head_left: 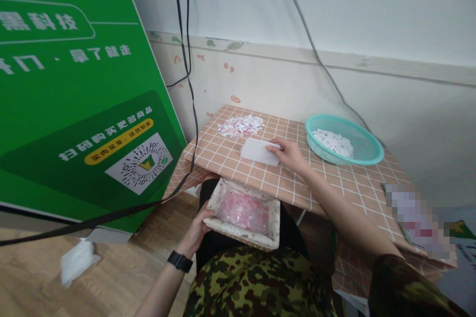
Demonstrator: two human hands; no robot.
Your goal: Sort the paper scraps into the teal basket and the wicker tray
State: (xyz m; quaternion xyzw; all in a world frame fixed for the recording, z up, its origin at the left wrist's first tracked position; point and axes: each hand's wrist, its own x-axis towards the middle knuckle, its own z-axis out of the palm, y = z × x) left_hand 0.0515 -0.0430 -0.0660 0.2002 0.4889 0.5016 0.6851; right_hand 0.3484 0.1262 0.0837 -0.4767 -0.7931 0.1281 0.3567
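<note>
My left hand (199, 230) grips the left rim of a cloth-lined basket (275, 228), held at my lap just below the table edge. Small pink and white pieces (243, 210) lie inside the basket. Over the table, my right hand (288, 152) is closed on the right end of a white card (258, 151), which stands tilted near the tabletop. A few pinkish bits show at the card's left side. Beyond it sits a loose pile of white and pink paper pieces (241, 125).
A turquoise plastic basket (366, 153) with white pieces (332, 142) stands on the checked tablecloth (297, 183) at right. On the left rises a green printed cabinet (74, 109). A black cable (193, 129) hangs before it. A white plastic bag (78, 260) lies on the floor.
</note>
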